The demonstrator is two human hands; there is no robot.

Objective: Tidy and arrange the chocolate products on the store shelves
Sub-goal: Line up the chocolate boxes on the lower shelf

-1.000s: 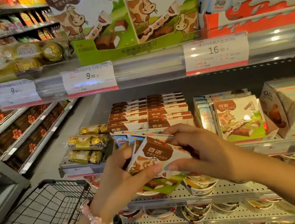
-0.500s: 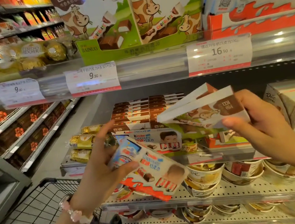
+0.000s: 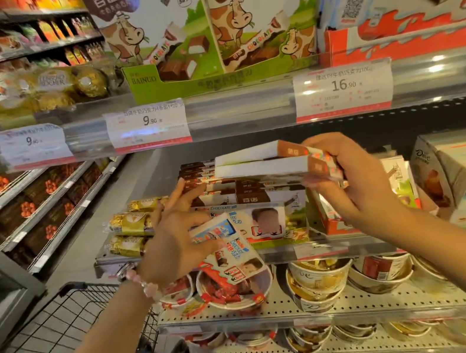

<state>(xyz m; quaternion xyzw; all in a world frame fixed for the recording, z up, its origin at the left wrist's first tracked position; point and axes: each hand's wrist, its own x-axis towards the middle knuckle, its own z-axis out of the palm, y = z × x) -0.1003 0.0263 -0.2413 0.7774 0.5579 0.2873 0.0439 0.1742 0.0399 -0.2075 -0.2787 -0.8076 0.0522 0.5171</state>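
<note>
Chocolate boxes, white with brown ends

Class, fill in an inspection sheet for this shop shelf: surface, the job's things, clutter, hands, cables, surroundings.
Surface: grey metal middle shelf under a clear price-label rail.
Job's things: two flat white-and-brown cow-brand chocolate boxes, lifted above the brown-edged stack of like boxes; a white, blue and red Kinder chocolate box, tilted.
Clutter: gold foil-wrapped Ferrero packs; chocolate cups on the perforated shelf below.
Hands: right hand grips the two flat boxes; left hand holds the Kinder box.
Cables: nothing seen.
Surroundings: black wire shopping trolley; aisle shelving on the left.
</note>
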